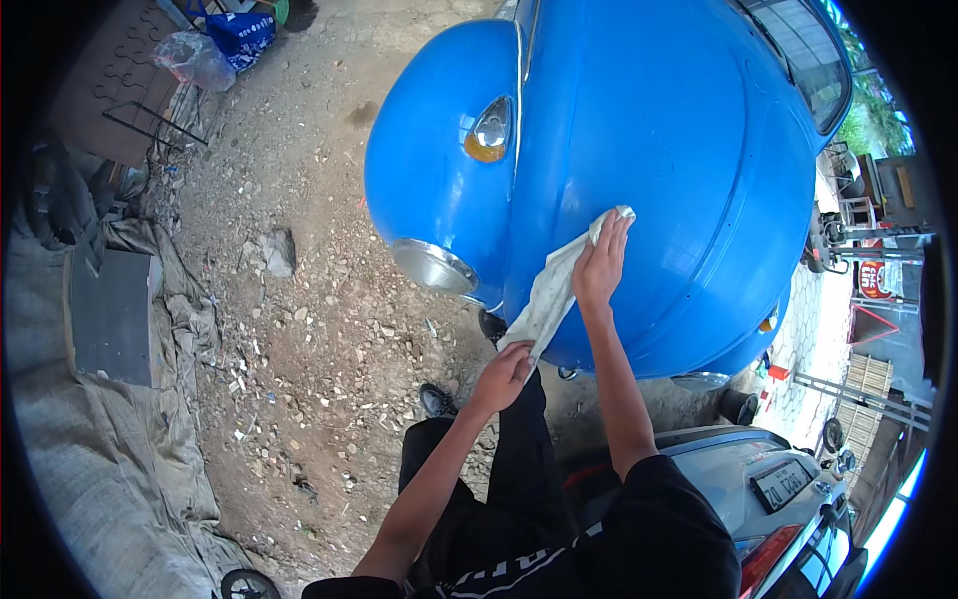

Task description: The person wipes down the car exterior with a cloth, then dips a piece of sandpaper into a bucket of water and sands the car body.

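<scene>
A long whitish cloth (551,292) stretches between my two hands, in front of and against the blue car (649,150). At its lower end my left hand (504,376) is closed around the cloth, just off the car's front edge. Higher up, my right hand (602,262) presses the other end flat on the blue hood, with a bit of cloth showing past the fingertips. To the left of the hands are the car's round chrome-rimmed headlight (433,266) and, farther up the fender, a clear-and-amber turn signal lamp (489,132).
Stony dirt ground (329,339) spreads to the left, with a larger rock (278,253) on it. Grey tarps (130,459) line the left edge. Behind me at the lower right stands a silver car (738,469). Bags (239,40) lie at the far left.
</scene>
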Tool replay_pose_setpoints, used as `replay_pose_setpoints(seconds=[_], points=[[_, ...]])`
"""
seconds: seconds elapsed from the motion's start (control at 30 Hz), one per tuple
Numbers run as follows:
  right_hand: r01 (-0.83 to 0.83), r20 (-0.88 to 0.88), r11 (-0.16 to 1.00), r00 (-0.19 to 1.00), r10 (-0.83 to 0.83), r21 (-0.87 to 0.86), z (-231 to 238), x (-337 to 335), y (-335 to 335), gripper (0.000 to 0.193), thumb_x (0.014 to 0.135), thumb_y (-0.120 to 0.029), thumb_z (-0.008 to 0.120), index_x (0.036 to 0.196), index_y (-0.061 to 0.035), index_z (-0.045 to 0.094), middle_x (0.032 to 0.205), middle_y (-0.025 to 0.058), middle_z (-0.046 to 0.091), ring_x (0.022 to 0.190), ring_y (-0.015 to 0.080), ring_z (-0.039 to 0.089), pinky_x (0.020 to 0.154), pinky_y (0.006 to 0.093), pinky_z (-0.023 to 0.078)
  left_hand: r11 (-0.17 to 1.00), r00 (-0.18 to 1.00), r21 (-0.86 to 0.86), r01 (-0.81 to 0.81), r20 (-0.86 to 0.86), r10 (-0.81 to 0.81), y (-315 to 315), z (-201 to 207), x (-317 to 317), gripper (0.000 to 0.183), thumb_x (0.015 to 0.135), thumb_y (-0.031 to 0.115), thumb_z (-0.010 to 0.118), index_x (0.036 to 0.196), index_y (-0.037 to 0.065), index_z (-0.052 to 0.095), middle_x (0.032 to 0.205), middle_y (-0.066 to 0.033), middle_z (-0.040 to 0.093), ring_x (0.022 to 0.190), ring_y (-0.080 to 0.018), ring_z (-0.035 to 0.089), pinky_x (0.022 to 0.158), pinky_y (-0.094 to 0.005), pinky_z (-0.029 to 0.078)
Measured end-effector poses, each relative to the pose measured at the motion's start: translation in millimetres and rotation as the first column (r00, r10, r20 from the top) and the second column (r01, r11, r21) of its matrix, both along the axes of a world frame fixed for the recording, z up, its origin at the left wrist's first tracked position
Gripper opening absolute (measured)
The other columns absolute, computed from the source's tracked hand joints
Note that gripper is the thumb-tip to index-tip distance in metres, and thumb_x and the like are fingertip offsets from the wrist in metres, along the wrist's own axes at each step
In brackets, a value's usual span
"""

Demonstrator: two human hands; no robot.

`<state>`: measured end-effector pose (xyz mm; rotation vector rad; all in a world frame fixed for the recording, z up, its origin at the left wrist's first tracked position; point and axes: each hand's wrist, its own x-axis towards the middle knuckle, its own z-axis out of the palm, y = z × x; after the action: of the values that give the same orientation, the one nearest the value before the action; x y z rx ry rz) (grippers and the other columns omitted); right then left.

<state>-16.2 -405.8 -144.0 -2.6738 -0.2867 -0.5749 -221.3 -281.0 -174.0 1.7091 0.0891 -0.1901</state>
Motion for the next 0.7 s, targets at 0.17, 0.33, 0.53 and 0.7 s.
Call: replay_pose_setpoints(seconds=[0.17,0.33,0.53,0.7], points=[[-0.191,0.022,0.942,0.979,0.204,-0.276,37.0,168.6,56.8,0.060,0.092,-0.008,0.051,0.147,0.0014,0.032,0.150,0.0247,0.035,0.145,0.0353,0.026,0.118,0.0442,0.023,0.961,0.962,-0.070,-0.267,0.033,0.270,-14.3,48.4,126.0,0.015,0.099,0.017,0.051,0.099,0.001,0.053,0.111,-0.0174,0.062,0.079,-0.0313,0.060,0.072,-0.0362,0.047],[-0.366,-0.006,0.795,0.910,0.415,-0.483,14.3,218.5,83.1,0.058,0.091,-0.014,0.056,0.144,-0.0003,0.038,0.151,0.0166,0.037,0.145,0.0279,0.028,0.118,0.0429,0.025,0.945,0.947,-0.074,-0.319,-0.072,0.314,-23.4,47.7,181.9,0.014,0.099,0.016,0.051,0.099,0.002,0.053,0.094,-0.0179,0.060,0.078,-0.0315,0.059,0.071,-0.0386,0.046],[-0.674,-0.223,0.522,0.699,0.679,-0.523,11.1,164.5,63.9,0.055,0.086,-0.014,0.055,0.138,0.0017,0.047,0.146,0.0144,0.046,0.142,0.0228,0.034,0.118,0.0393,0.024,0.918,0.908,-0.143,-0.370,-0.264,0.325,-69.7,16.1,132.7,0.025,0.099,0.021,0.046,0.116,0.003,0.054,0.111,-0.0186,0.060,0.099,-0.0383,0.059,0.082,-0.0435,0.047],[-0.721,-0.393,0.199,0.562,0.728,-0.664,-40.1,88.1,37.8,0.050,0.091,-0.018,0.044,0.136,0.0034,0.049,0.146,0.0137,0.046,0.142,0.0220,0.034,0.120,0.0362,0.018,0.882,0.872,-0.111,-0.459,-0.250,0.422,-109.8,-20.1,71.8,0.026,0.099,0.020,0.047,0.114,-0.001,0.055,0.118,-0.0205,0.059,0.103,-0.0387,0.059,0.085,-0.0404,0.047]])
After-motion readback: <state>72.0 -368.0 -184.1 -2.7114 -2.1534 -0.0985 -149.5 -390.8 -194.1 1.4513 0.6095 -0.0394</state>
